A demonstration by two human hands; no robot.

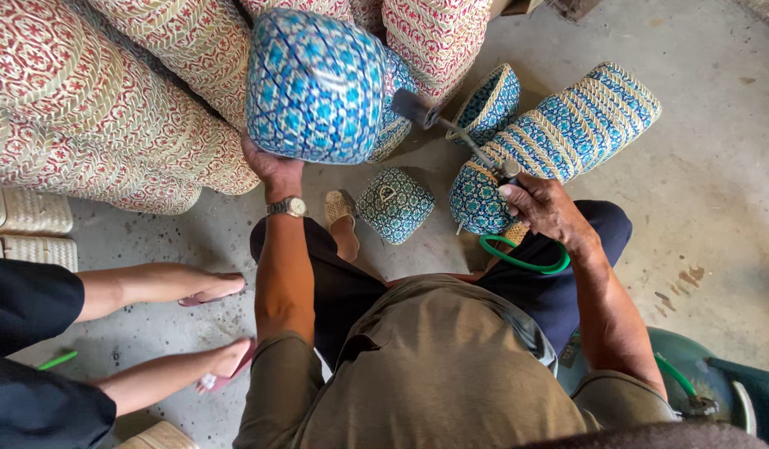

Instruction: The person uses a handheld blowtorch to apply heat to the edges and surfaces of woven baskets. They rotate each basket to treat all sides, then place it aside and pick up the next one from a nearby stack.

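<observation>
I look down from the head camera. My left hand (271, 164) is under the blue woven basket (316, 85) and lifts it up, the fingers closed on its lower edge, so that the patterned side of the basket turns toward the tool. My right hand (544, 208) is wrapped tightly around the handle of a torch wand (451, 131); its dark nozzle points at the basket and stands just beside it. I think the basket is held high and away from my body so the nozzle can reach its surface freely. A green hose (522, 259) loops from this hand down toward a green gas cylinder (700, 391) at my right side. On the concrete floor (717, 183) lies a row of nested blue baskets (567, 133), and a small blue lid (394, 204) lies near my sandalled foot (341, 218). Red-patterned baskets (102, 108) are piled on the left. Another person's feet (214, 287) are near, at the left.
</observation>
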